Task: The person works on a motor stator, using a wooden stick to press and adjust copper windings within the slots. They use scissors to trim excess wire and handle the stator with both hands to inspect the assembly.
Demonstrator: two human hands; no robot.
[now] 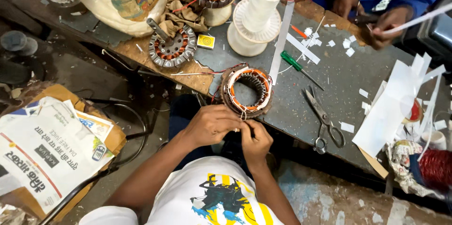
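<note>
My hands meet at the near edge of the desk, fingers pinched narrow. My left hand (210, 124) curls in from the left, and my right hand (254, 140) comes up from below, thumb and fingers pressed together around something thin, a thread or wire end too fine for me to make out. Both sit right at the near rim of the motor winding ring (246, 91), which lies flat on the desk just beyond my fingertips, its open hole facing up, so its axis points straight up at me. The ring's nearest edge touches or almost touches my left hand; my right hand is a shade lower and slightly further off.

Beyond the ring and to the right stands a big white thread spool (256, 18). Off to the right of my hands lie scissors (324, 120), and further out a green-handled screwdriver (299, 68) with white paper strips (394, 107) around it. Another wound ring (172, 48) lies beyond and to the left. Someone else's hands (383, 27) work at the far right corner of the desk (339, 72).
</note>
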